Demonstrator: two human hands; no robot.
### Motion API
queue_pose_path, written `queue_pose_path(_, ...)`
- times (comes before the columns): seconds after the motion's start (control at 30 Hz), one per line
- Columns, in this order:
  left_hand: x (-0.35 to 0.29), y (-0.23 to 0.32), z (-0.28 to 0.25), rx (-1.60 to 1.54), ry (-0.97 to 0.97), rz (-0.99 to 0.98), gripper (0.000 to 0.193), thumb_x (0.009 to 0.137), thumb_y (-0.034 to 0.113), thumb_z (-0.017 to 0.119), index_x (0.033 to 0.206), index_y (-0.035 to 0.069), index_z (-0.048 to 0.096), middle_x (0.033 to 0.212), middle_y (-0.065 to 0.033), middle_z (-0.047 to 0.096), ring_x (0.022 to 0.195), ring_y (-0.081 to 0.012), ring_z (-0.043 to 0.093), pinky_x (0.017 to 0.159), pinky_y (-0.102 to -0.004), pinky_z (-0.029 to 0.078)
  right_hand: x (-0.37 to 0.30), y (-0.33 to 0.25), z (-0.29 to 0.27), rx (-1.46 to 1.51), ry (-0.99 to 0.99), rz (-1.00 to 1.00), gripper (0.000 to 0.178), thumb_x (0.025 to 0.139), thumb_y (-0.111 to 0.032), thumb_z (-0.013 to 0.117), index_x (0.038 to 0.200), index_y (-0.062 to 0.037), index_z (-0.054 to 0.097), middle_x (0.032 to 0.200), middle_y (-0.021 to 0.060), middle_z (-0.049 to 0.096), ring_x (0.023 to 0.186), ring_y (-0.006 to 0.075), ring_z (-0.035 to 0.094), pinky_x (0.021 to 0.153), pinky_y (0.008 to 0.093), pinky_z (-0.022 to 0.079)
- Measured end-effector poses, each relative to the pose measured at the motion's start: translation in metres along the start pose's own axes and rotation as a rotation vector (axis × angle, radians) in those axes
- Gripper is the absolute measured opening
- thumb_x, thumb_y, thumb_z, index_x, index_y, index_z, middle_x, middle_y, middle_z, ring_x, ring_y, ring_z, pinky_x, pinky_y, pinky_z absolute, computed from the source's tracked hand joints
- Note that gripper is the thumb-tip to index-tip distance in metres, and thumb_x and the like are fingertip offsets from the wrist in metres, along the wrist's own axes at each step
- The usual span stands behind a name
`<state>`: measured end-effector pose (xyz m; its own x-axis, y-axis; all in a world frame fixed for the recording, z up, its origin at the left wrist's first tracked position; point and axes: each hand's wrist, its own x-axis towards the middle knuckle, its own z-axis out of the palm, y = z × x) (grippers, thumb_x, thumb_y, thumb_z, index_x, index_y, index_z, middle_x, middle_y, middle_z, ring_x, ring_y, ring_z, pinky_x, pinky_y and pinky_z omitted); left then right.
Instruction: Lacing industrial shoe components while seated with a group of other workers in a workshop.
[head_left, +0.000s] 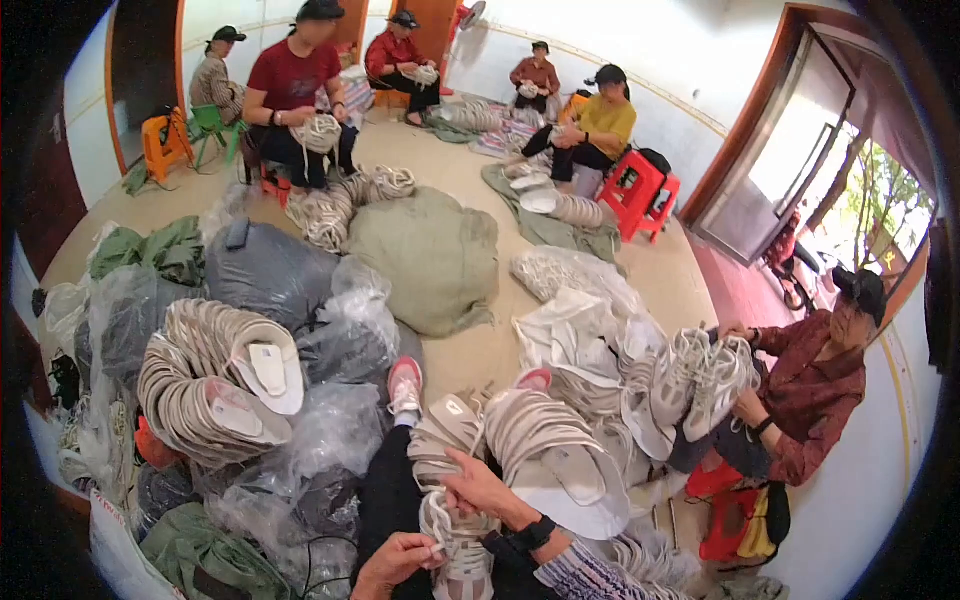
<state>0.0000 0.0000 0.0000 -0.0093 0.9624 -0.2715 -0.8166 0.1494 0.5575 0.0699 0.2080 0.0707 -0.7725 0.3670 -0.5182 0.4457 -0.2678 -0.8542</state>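
A beige and white lace-up shoe upper [467, 568] lies in front of me at the lower middle, its lacing facing up. My left hand [395, 565] pinches a pale shoelace [432, 518] just left of the upper. Over the top of the upper, my right hand [492, 492] has its index finger stretched out. Its other fingers are curled at the lace, partly hidden. A dark band is on my right wrist. Right beyond my hands sit nested beige uppers [440, 440], and a larger row of uppers with white soles [545, 460] curves to their right.
Left of my leg are stacked uppers [215, 385] and clear plastic bags [335, 440]. A green cloth bundle [425, 260] lies ahead. At the right, a co-worker [815, 385] holds light shoes [715, 385]. Other people sit farther back, near a red stool [640, 195] and an open door [775, 150].
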Motion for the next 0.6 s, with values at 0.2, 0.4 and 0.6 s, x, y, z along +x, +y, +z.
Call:
queue_pose_path(0.2, -0.017, 0.012, 0.02, 0.084, -0.007, 0.063, 0.018, 0.084, 0.018, 0.062, 0.085, 0.0, 0.06, 0.071, -0.0033, 0.057, 0.06, -0.0111, 0.049, 0.059, -0.0257, 0.04, -0.009, -0.011, 0.017, -0.021, -0.005, 0.04, 0.058, 0.084, -0.016, 0.052, 0.134, 0.0017, 0.027, 0.054, 0.0044, 0.054, 0.035, 0.0094, 0.042, 0.031, 0.0235, 0.031)
queue_pose_path(0.4, 0.007, 0.014, 0.0, -0.187, -0.121, 0.051, 0.023, 0.084, 0.015, 0.06, 0.086, -0.008, 0.06, 0.081, -0.0124, 0.06, 0.066, -0.016, 0.052, 0.065, -0.0278, 0.041, 0.001, -0.009, 0.0, 0.075, -0.018, 0.015, 0.058, 0.087, -0.012, 0.047, 0.137, -0.0004, 0.021, 0.055, 0.0047, 0.053, 0.034, 0.0082, 0.04, 0.031, 0.022, 0.029)
queue_pose_path(0.6, -0.015, 0.007, 0.011, -0.115, -0.001, 0.084, 0.02, 0.085, 0.013, 0.058, 0.089, -0.007, 0.059, 0.078, -0.0087, 0.059, 0.068, -0.0137, 0.051, 0.065, -0.0268, 0.04, -0.029, -0.011, 0.011, 0.094, -0.019, -0.074, 0.037, 0.086, -0.012, 0.048, 0.123, -0.0102, 0.046, 0.055, 0.0019, 0.053, 0.036, 0.0062, 0.041, 0.031, 0.0211, 0.029)
